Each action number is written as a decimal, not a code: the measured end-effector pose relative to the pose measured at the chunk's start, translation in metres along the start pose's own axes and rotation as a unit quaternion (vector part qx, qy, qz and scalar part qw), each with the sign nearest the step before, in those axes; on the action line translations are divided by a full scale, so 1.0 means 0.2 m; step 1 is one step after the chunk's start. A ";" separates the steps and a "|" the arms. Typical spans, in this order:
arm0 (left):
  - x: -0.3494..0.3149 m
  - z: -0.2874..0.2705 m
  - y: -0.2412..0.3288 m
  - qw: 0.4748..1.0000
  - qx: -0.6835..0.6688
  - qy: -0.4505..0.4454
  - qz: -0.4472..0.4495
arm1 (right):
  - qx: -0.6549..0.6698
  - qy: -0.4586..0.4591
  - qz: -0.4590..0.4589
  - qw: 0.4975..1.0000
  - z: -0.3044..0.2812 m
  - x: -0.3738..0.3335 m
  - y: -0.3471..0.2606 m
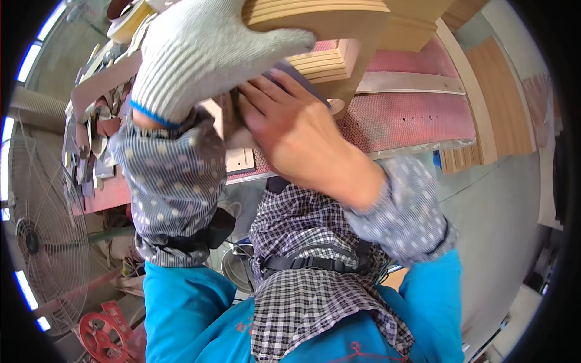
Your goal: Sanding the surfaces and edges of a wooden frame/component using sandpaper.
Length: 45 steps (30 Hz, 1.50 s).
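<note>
My left hand (203,60), in a white knitted glove with a blue cuff edge, grips a stack of pale, curved wooden pieces (315,13). Its thumb lies stretched across their near face, and the other fingers are hidden. Just below it, my bare right hand (296,130) has its fingers bent over a dark grey sheet (304,83) that looks like sandpaper. That sheet lies close against the lower wooden pieces (324,63). The right thumb is mostly hidden.
The wood rests on a red, dimpled worktop (411,118) with a flat wooden strip (411,83). Sandpaper-like scraps (91,133) are heaped at the left, near a large fan (42,236). More boards (499,100) stand at the right. A tape roll (130,23) sits at the far left.
</note>
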<state>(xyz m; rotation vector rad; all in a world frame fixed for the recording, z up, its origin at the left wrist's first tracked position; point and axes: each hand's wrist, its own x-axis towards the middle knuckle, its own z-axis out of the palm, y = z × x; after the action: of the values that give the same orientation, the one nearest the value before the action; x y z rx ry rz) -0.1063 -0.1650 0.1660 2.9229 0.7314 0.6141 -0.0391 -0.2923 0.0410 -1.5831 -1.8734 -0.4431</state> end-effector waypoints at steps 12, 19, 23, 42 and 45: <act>-0.04 0.04 -0.07 0.993 0.005 0.090 0.078 | 0.049 -0.027 0.012 0.998 -0.01 0.07 0.05; -0.04 0.02 -0.05 1.000 -0.026 0.005 0.007 | 0.028 -0.038 0.001 0.999 -0.13 -0.05 0.03; -0.04 -0.02 -0.03 1.000 -0.012 -0.003 0.009 | 0.104 -0.037 0.057 0.992 0.03 0.13 0.05; -0.05 -0.04 0.01 0.999 0.018 -0.044 -0.021 | -0.066 0.009 0.156 0.985 -0.09 -0.10 0.00; -0.08 -0.03 0.01 1.000 -0.020 -0.020 -0.001 | -0.042 -0.008 0.186 0.982 -0.03 0.02 0.07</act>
<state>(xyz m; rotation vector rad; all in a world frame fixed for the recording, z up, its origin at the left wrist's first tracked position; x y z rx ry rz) -0.1201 -0.1746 0.1663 2.8899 0.7090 0.5606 -0.0245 -0.2912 0.0461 -1.9461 -1.5366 -0.3453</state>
